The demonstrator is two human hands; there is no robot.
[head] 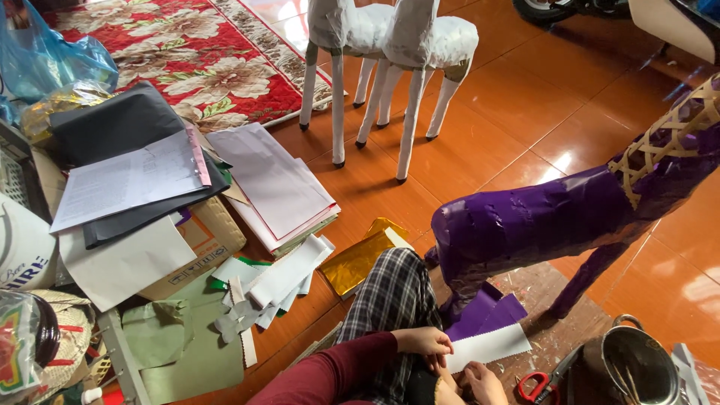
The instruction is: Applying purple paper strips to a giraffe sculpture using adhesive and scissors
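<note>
Both hands work a white paper strip low on the tiled floor.

The white paper strip with a zigzag-cut edge (489, 348) lies just below the purple paper-covered animal figure (540, 221), over folded purple sheets (486, 311). The left hand (426, 342) rests its fingertips on the strip's near end; the right hand (482, 382) sits beside it, and I cannot tell whether either grips it. The figure is glossy and wrinkled, its neck bare woven bamboo lattice (671, 135). A shiny round metal pot (634, 367) stands near the red-handled scissors (540, 384); its contents are hidden. Farther off stand two white paper-wrapped figures (390, 37), a crumpled gold foil sheet (361, 259), and a flat cardboard box (199, 247) under loose papers.
</note>
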